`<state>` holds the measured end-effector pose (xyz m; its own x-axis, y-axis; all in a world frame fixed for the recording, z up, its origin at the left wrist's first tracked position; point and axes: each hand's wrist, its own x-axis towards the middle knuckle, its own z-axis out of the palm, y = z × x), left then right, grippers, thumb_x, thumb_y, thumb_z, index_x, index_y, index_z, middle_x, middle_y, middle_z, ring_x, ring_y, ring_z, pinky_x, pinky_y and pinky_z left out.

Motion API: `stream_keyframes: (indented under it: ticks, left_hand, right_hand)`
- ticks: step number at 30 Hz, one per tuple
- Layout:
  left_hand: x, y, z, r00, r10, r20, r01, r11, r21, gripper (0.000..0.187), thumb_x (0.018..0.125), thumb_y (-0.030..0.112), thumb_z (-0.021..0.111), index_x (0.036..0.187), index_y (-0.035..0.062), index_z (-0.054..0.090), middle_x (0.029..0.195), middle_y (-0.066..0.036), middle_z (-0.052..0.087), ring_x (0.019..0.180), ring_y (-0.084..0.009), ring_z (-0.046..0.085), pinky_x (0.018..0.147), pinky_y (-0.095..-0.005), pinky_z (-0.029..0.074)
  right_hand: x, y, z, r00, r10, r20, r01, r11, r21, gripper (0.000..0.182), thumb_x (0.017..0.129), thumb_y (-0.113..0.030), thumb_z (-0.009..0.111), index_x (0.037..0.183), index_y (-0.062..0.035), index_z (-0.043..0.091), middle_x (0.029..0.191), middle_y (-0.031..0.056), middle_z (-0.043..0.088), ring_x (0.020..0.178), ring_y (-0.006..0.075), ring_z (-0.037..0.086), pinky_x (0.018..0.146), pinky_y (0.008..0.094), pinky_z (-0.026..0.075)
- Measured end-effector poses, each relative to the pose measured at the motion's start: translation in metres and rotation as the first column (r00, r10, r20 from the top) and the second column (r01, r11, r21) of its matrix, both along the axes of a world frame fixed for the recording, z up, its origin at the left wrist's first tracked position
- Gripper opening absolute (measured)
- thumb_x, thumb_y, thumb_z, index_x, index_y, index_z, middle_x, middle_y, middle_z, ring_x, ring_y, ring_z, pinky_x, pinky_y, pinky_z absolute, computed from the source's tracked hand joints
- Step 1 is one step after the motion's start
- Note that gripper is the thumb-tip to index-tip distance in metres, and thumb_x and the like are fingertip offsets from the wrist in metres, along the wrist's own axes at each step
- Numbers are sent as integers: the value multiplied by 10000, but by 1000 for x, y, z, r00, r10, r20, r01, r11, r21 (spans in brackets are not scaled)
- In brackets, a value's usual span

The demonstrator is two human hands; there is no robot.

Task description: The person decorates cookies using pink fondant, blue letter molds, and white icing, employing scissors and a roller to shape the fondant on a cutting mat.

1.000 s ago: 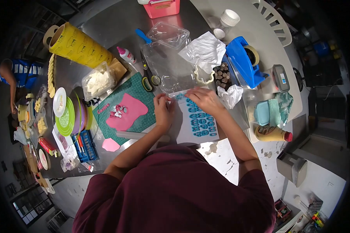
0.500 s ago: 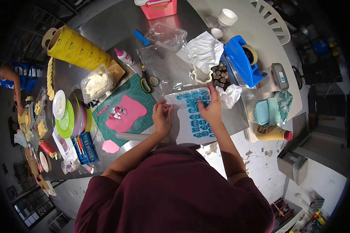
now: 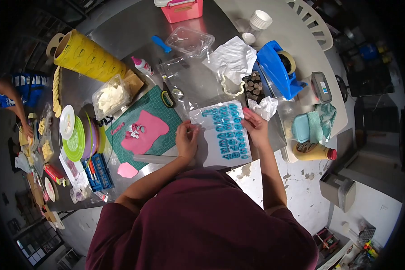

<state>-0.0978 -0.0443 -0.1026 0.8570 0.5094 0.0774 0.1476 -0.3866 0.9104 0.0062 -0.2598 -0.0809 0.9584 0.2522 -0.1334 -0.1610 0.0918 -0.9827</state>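
A white sheet bearing rows of blue letter-shaped pieces (image 3: 228, 135) lies in front of me under clear plastic. My left hand (image 3: 187, 138) is at the sheet's left edge with its fingers curled together; what they hold, if anything, is too small to name. At the upper right edge of the sheet is my right hand (image 3: 255, 126), thumb and fingers closed on that edge. Left of my left hand, a green cutting mat (image 3: 164, 141) carries rolled pink dough (image 3: 150, 130) with small metal pieces on it. A smaller pink piece (image 3: 128, 170) lies at the mat's lower edge.
Scissors (image 3: 167, 98), a yellow roll (image 3: 87, 56) and a tub of white paste (image 3: 111, 100) are at the left. A blue tape dispenser (image 3: 279, 72), crumpled paper (image 3: 234, 57) and a bottle (image 3: 314, 151) are at the right. Another person (image 3: 20, 92) works far left.
My right hand has moved off the blue letters to the right, onto the sheet's edge, uncovering more letters. My left hand has barely moved.
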Motion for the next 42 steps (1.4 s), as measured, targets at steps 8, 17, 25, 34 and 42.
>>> stream_keyframes:
  ticks: [8,17,25,34,42]
  left_hand:
    - [-3,-5,2,999,-28,-43,19,979,-203,146,785,114,639,847,27,540,1056,-135,515,878,-183,557,643,-269,494]
    - [-10,-5,8,990,-131,-60,134,990,52,160,761,77,642,862,23,531,1046,-153,496,885,-259,554,703,-300,491]
    - [-11,-6,4,992,-93,-89,80,986,-145,224,764,48,627,939,9,493,1038,-152,492,896,-266,544,715,-304,494]
    - [-9,-5,6,996,-77,-42,68,981,-180,172,819,48,583,948,0,479,1003,-114,503,816,-163,581,681,-256,487]
    - [3,-3,20,998,3,-68,-34,890,-454,136,859,71,546,952,9,469,905,-56,511,758,-100,533,633,-222,452]
  right_hand:
    - [-20,0,-9,976,-216,-9,212,967,-144,203,782,-51,650,977,1,623,849,23,620,751,76,551,685,204,444]
    - [-38,-18,-21,937,-147,-317,175,983,63,166,873,-131,541,941,6,604,812,6,602,729,65,531,648,205,433]
    - [-35,-16,11,836,-75,-544,181,973,145,167,858,-109,548,967,9,595,847,45,623,720,114,577,644,237,475]
    - [-31,-4,30,862,27,-506,98,971,218,144,877,-124,530,966,-23,581,832,30,610,695,99,571,606,233,485]
    - [-23,19,42,972,-79,-221,115,981,158,92,895,-115,500,933,-39,535,850,20,593,729,60,521,630,189,430]
